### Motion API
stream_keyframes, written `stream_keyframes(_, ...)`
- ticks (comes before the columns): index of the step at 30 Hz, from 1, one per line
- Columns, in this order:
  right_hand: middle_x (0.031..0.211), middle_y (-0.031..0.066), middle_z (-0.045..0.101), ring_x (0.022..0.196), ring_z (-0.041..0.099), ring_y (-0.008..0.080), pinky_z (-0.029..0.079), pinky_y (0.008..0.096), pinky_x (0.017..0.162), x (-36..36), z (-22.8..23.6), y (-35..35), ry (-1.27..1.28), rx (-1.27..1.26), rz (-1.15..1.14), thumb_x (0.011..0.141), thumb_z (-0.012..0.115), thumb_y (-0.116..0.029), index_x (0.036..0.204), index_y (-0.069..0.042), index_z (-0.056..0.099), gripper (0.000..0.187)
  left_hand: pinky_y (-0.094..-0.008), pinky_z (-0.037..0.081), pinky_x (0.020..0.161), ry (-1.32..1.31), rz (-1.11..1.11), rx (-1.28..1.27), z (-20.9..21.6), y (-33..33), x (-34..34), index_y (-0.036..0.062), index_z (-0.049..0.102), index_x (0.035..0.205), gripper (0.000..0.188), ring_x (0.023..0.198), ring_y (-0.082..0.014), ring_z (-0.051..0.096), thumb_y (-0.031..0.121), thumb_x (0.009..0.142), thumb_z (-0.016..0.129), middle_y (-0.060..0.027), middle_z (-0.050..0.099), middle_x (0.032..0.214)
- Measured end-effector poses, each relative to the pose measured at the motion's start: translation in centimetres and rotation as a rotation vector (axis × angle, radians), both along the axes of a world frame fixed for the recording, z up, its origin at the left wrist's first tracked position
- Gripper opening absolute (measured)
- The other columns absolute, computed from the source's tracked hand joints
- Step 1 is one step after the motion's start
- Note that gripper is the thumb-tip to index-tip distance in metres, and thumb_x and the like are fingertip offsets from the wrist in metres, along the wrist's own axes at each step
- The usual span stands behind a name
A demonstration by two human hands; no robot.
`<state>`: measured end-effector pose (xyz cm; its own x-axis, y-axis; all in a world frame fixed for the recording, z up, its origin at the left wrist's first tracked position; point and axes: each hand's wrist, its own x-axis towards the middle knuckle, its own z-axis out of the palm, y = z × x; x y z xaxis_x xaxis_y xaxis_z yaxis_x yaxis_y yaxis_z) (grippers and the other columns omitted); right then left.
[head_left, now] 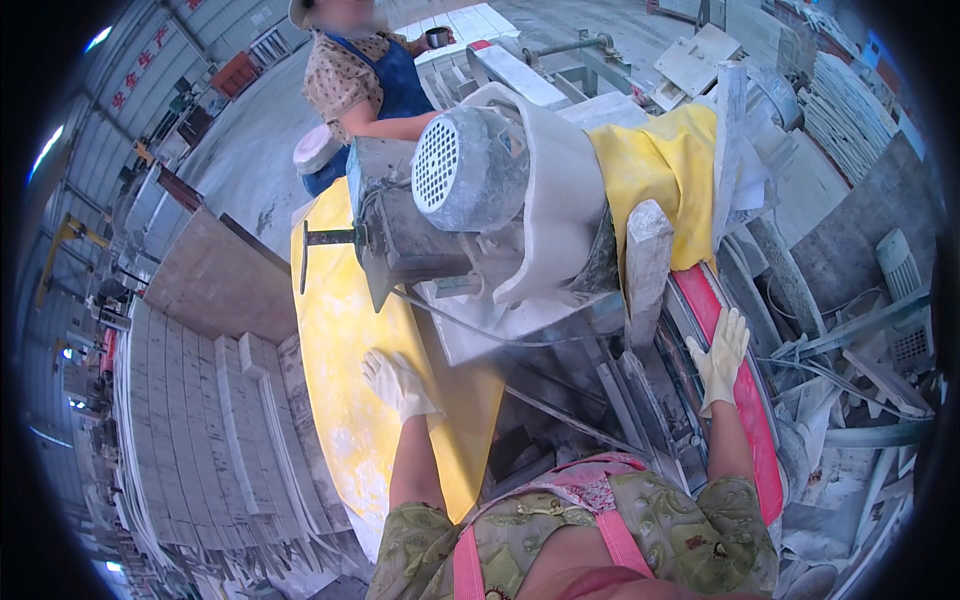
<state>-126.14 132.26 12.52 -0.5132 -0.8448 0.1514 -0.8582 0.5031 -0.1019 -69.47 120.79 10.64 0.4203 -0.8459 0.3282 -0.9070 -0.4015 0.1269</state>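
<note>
My left hand (pixel 396 384), in a cream rubber glove, lies flat with fingers spread on a yellow sheet (pixel 345 420) that drapes down the near left side of a dusty machine. The right hand (pixel 722 358), gloved alike, is stretched out over a red strip (pixel 757 440) along the machine's right side; whether it presses on the strip I cannot tell. Neither hand holds anything. Between and beyond them sits a grey electric motor (pixel 470 168) with a perforated round cover. A second yellow sheet (pixel 665 170) hangs over the machine's far right part.
A co-worker (pixel 360 85) in a blue apron stands beyond the motor, holding a dark cup (pixel 438 38). Stacked pale slabs (pixel 185 420) fill the left side. An upright post (pixel 648 265) rises near my right hand. Metal bars and cables (pixel 840 380) clutter the right.
</note>
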Motion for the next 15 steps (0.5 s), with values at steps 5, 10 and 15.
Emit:
stream_keyframes(5,0.162,0.0237,0.030,0.151,0.025,0.0416,0.015,0.0503,0.126,-0.11,-0.13,0.00,-0.010,-0.006,-0.001,0.078,0.080,-0.045,0.158,-0.001,0.025,0.106,-0.0497,0.024,0.122,0.000,-0.004,-0.001,0.37,0.16,-0.33,-0.0123,0.046,0.141,0.057,0.141,-0.0446,0.041,0.030,0.103,0.046,-0.0299,0.049,0.147)
stream_keyframes(10,0.162,0.0242,0.030,0.151,0.025,0.0420,0.015,0.0508,0.126,0.01,-0.09,-0.07,-0.001,-0.020,0.025,0.079,0.079,-0.047,0.158,0.000,0.027,0.105,-0.0499,0.028,0.120,-0.021,-0.002,-0.001,0.27,0.10,-0.13,-0.0122,0.047,0.140,0.056,0.139,-0.0448,0.043,0.030,0.103,0.047,-0.0301,0.051,0.145)
stream_keyframes(15,0.161,0.0236,0.031,0.151,0.024,0.0418,0.016,0.0510,0.126,-0.01,-0.04,0.17,0.014,-0.018,0.014,0.080,0.079,-0.048,0.156,0.001,0.030,0.103,-0.0492,0.032,0.116,-0.047,-0.041,0.014,-0.32,-0.29,0.43,-0.0116,0.051,0.135,0.053,0.133,-0.0441,0.048,0.031,0.103,0.046,-0.0300,0.054,0.140)
